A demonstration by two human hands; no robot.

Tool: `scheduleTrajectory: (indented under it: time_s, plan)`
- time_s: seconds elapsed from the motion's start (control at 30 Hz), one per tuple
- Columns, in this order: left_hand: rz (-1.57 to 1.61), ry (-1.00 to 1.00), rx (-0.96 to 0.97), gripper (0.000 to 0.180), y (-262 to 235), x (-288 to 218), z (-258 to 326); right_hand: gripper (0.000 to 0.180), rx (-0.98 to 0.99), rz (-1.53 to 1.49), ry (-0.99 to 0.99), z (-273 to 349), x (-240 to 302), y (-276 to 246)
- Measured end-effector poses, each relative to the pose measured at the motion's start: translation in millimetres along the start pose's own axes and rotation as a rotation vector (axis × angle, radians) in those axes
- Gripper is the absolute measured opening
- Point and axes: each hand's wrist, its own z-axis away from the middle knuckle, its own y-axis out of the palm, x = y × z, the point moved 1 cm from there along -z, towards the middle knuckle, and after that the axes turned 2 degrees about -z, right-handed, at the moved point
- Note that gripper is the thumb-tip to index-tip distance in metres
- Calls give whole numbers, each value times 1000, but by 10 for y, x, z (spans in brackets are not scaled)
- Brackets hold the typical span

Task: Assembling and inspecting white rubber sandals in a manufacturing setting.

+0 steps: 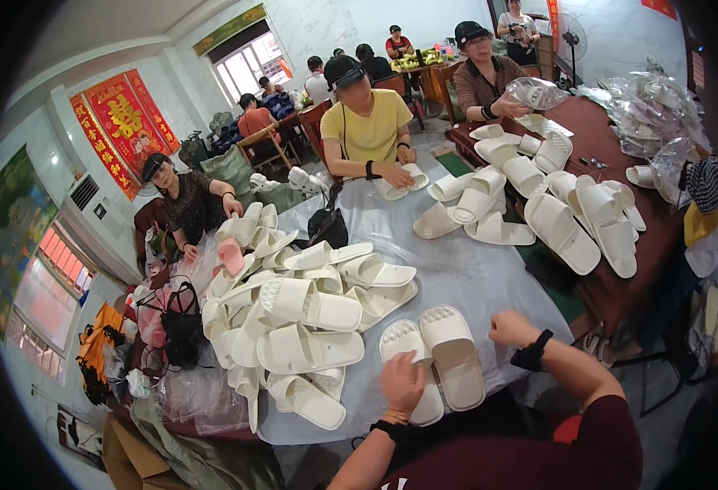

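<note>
A pair of white slide slippers lies before me at the near edge of the covered table: the left slipper [404, 336] and the right slipper [453, 359], side by side with toes pointing away. Over the lower part of the left slipper is my left hand [402, 384], its fingers stretched out and nothing in its grasp. Just right of the pair, my right hand [512, 328] is raised with its fingers curled closed; whatever they may hold is hidden. To the left of the pair rises a large heap of white slippers [310, 347].
A grey-white sheet [449, 278] covers the table. More slippers [563, 233] are piled at the far right, near plastic-bagged slippers [649, 114]. A person in yellow [367, 122] handles slippers opposite; others sit left and far right. A black bag [326, 226] lies behind the heap.
</note>
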Motion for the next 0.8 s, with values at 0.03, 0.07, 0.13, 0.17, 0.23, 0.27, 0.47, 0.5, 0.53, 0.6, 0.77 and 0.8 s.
scheduleTrajectory:
  time_s: [0.03,0.07,0.13,0.17,0.23,0.27,0.47,0.5,0.53,0.6,0.77,0.8]
  plan:
    - [5,7,-6,35,30,-118,-94,23,30,-20,-13,72,6,-16]
    - [122,24,126,34,57,-265,-166,23,22,-17,-12,140,15,13]
    - [237,49,250,32,121,-490,-240,23,46,-86,-160,234,101,48]
    - [325,63,291,30,168,-566,-247,23,42,-82,-163,311,224,-27]
    - [414,78,336,27,224,-631,-256,25,199,-232,-228,522,479,-129]
    - [461,116,350,23,250,-642,-252,26,207,-293,-269,557,494,-101]
    - [603,-58,421,11,149,-669,-210,26,145,-746,-290,582,470,-42]
    - [653,-157,464,11,112,-677,-203,31,159,-819,-366,522,408,33]
    - [791,-284,501,11,46,-669,-174,36,271,-951,-378,568,548,-39]
    - [1045,-447,547,12,-72,-687,-164,37,386,-1075,-403,657,687,-12]
    - [1256,-702,451,12,-282,-501,-82,28,367,-940,-497,678,762,181]
    - [1246,-732,416,12,-293,-422,-70,19,296,-837,-444,724,756,197]
